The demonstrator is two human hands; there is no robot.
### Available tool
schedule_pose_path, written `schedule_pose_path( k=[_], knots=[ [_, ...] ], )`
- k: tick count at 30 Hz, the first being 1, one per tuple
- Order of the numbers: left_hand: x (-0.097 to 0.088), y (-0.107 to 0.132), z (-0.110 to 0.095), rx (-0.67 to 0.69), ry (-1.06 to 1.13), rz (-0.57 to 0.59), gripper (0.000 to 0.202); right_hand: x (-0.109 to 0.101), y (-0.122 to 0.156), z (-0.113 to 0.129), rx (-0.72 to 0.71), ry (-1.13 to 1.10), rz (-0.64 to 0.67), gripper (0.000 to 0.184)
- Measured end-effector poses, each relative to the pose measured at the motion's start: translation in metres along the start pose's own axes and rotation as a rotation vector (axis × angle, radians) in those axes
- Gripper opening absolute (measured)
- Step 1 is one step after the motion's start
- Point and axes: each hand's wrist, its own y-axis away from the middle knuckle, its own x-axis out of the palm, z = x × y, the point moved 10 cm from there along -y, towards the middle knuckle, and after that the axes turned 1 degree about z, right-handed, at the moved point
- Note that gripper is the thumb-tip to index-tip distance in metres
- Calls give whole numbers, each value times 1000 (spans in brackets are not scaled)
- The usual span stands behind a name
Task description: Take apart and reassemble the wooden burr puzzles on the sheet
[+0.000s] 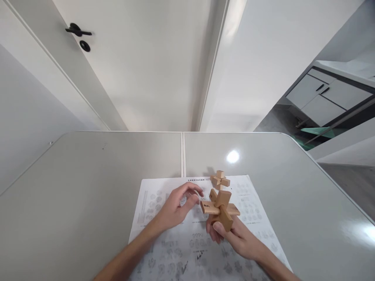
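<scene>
Head view: brown wooden assembly of crossed flat bars (223,207) held up over white printed paper sheet (213,257), right hand (236,239) gripping it from below, apparently so upper bars stay exposed. Smaller pale wooden block cross (220,180) rests near sheet's far edge, probably out of hands' way. Sheet flat on glossy grey counter (88,195), likely for reading. Left hand (177,205) beside held assembly, fingers loosely curled, parted from thumb, nothing visible in them.

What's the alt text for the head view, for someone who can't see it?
The right hand holds a large wooden burr puzzle above a printed diagram sheet, with the left hand curled close beside it. A smaller wooden burr puzzle stands near the sheet's far edge.
</scene>
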Motion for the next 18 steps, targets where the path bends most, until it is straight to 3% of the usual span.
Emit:
schedule_pose_path(
  k=[4,8,10,15,18],
  knots=[
    [15,2,-11,74,292,188,81,17,1,10,1,-21,89,49],
    [46,11,-14,-1,521,500,108,34,0,18,9,-24,192,52],
    [55,16,-15,-34,574,582,112,41,-1,19,17,-38,230,51],
    [54,15,-6,-72,551,528,105,45,-3,21,25,-70,237,47],
    [49,12,-3,-49,545,480,108,37,-6,24,-28,-20,164,48]
  ],
)
